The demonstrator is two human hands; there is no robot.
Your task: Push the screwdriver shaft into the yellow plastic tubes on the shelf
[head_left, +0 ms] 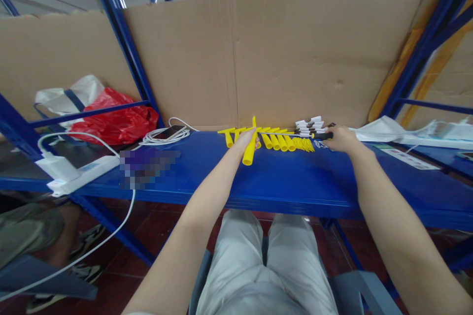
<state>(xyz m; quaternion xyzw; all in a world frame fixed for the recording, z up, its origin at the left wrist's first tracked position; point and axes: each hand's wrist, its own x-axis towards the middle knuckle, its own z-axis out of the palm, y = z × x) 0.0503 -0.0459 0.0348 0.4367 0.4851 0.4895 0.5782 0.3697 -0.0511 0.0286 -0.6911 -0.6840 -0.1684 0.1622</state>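
My left hand [247,140] is closed around a yellow T-shaped plastic handle [248,157], its round end tilted toward me. In my right hand [343,139] is a screwdriver [320,136] with a black and yellow grip. Its long metal shaft runs left, toward the held handle; whether the tip touches it I cannot tell. Behind and beside my left hand lie several more yellow handles [283,143] in a row. Small flat yellow pieces [304,144] sit at the right end of that row. A stack of white pieces with dark marks [309,125] stands behind them.
The blue shelf [288,182] backs onto a cardboard wall [314,54]. To the left are a red plastic bag [114,118], coiled white cable [166,135] and a power strip [86,174]. A printed sheet [408,157] and white bag [384,129] lie right. Another person's legs show at lower left.
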